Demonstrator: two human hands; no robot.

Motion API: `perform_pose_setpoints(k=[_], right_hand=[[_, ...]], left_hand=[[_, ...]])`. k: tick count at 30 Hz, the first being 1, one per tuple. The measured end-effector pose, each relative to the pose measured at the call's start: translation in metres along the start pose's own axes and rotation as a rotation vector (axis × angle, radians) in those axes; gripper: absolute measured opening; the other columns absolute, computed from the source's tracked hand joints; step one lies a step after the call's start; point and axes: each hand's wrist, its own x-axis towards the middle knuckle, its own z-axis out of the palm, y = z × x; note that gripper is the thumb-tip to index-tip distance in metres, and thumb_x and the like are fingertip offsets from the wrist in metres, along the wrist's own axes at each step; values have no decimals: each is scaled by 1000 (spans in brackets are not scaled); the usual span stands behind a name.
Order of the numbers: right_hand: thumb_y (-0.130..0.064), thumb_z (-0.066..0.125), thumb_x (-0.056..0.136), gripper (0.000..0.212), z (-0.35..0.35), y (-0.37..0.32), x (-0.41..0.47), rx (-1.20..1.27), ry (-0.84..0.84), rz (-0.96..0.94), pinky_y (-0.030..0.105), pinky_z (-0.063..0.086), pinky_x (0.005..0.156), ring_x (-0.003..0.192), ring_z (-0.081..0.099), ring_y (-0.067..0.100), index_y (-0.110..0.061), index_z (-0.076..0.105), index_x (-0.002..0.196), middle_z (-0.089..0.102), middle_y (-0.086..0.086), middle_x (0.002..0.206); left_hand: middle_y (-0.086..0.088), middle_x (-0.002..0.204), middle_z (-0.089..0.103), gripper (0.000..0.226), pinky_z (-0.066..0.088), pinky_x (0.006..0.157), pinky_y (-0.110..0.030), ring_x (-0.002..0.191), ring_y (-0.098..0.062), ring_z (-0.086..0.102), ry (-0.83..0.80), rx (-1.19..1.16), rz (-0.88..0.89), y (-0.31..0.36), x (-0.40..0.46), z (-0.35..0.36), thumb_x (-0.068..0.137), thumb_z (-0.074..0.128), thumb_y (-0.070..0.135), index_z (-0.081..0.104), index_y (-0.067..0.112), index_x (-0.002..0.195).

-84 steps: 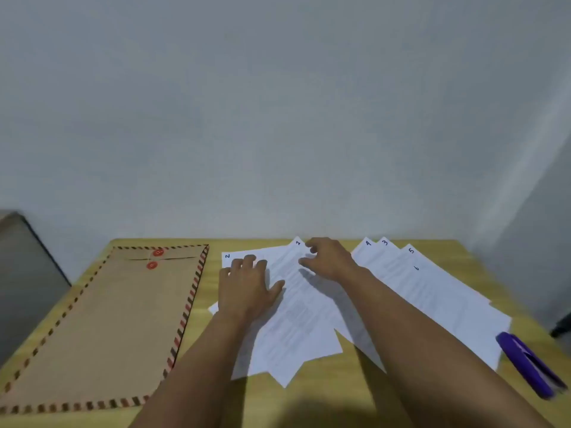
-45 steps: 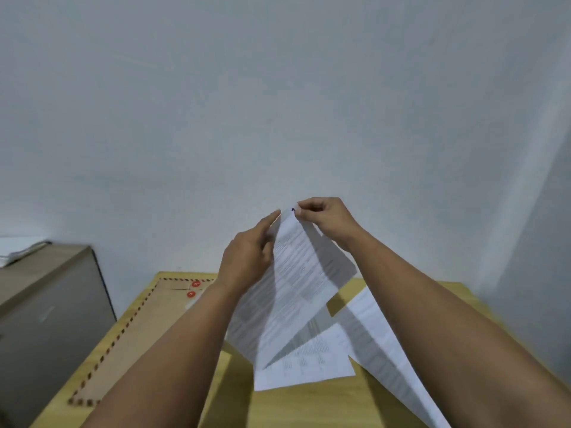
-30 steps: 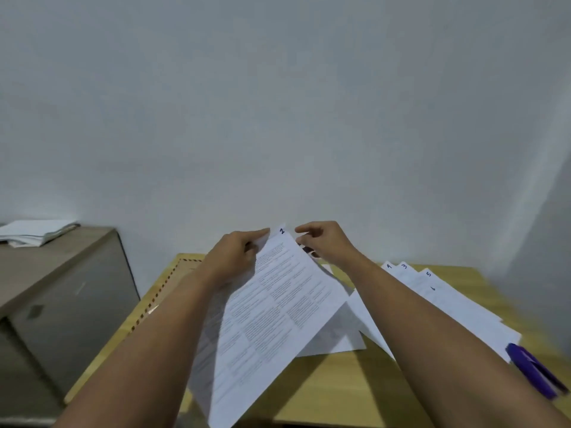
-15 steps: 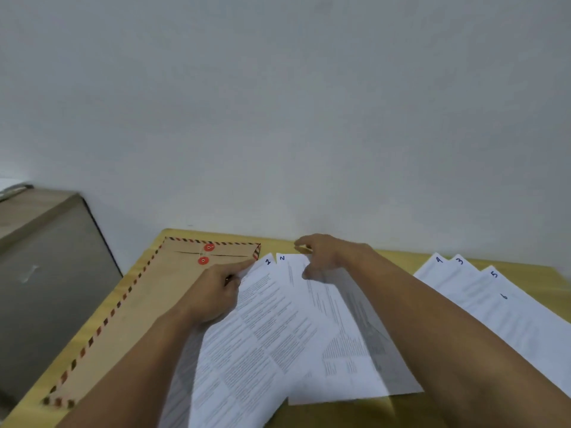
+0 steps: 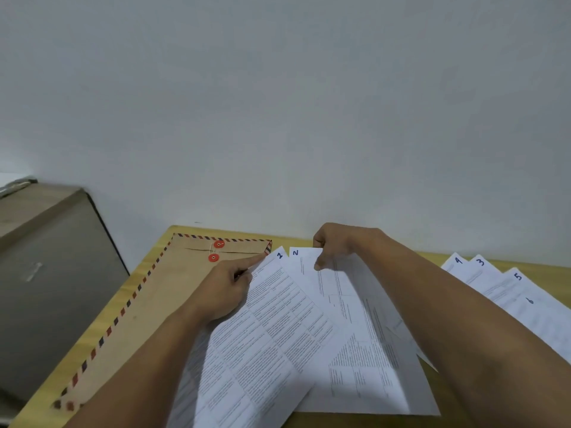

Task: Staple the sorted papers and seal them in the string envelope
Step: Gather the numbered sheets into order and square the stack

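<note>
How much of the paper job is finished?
Only a little. The left hand holds one numbered sheet and the right hand pinches the sheet marked 2. Sheets 4, 3, 5 and 6 lie spread apart. Nothing looks stapled, and the string envelope lies flat, unfilled.

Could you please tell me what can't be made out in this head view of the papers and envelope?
- Printed text on the papers: too small and blurred to read.
- Lower part of the envelope: covered by the left hand and forearm.
- Sheet under the right hand: its number is hidden by that hand.
- Right-hand sheets: cut off by the frame edge.
- Stapler: not in view.
</note>
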Motion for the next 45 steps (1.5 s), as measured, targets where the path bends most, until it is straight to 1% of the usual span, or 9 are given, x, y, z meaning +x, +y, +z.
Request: perform_pose_setpoints(k=[6,11,12,13,15,16,21,34,45], right_hand=[[-18,77,82,3,-9,-7,-33,219,306,-135,31,48,71,74,59,16,-15,77,82,69,-2,77],[-9,71,89,31,-40,-16,-106,383,528,-199,25,49,73,78,62,11,-26,79,113,71,-2,85],[-10,70,91,30,-45,-16,-122,415,569,-215,24,47,72,75,61,10,-27,79,115,70,-4,82],[-11,69,94,28,-51,-16,-139,445,612,-223,23,46,71,71,59,10,-26,79,116,69,-6,78],[-15,67,98,24,-60,-14,-173,501,704,-229,21,44,69,65,53,9,-25,79,116,64,-9,71],[-17,67,99,23,-63,-13,-191,529,748,-228,20,44,68,64,53,7,-25,79,116,63,-11,71],[-19,67,99,22,-71,-10,-265,650,900,-209,16,46,72,74,63,6,-25,79,117,77,-5,94],[-2,58,103,22,-47,-9,-376,1198,669,-358,36,64,86,96,78,31,-2,75,117,75,27,110],[-16,63,103,18,-35,12,-377,1011,695,-284,28,59,82,96,78,20,-20,78,113,80,3,105]], left_hand=[[26,124,68,50,44,91,-3,114,12,60,65,-32,55,28,-13,-15,104,45,3,60,35,140],[9,90,78,52,49,71,-12,60,0,46,165,-63,114,71,-38,-30,104,47,5,59,45,134],[4,106,78,50,50,78,-8,78,5,70,177,-81,145,84,-45,-30,104,47,3,60,38,138],[-1,118,70,48,32,88,-8,93,7,27,189,-98,169,98,-53,-31,104,47,1,61,29,140],[-3,125,63,46,20,65,-7,62,4,24,211,-107,202,125,-69,-33,104,47,2,60,23,142],[-3,131,63,47,25,95,-24,105,8,31,211,-93,213,138,-76,-33,104,47,3,59,26,143],[26,139,56,47,42,108,-13,113,28,48,200,-47,278,186,-106,-27,104,48,8,57,31,144],[25,132,63,50,48,85,-5,106,14,63,206,-75,421,264,-133,33,101,47,8,61,37,140],[24,129,64,49,48,81,-4,105,5,67,223,-122,389,263,-123,51,102,47,6,60,33,141]])
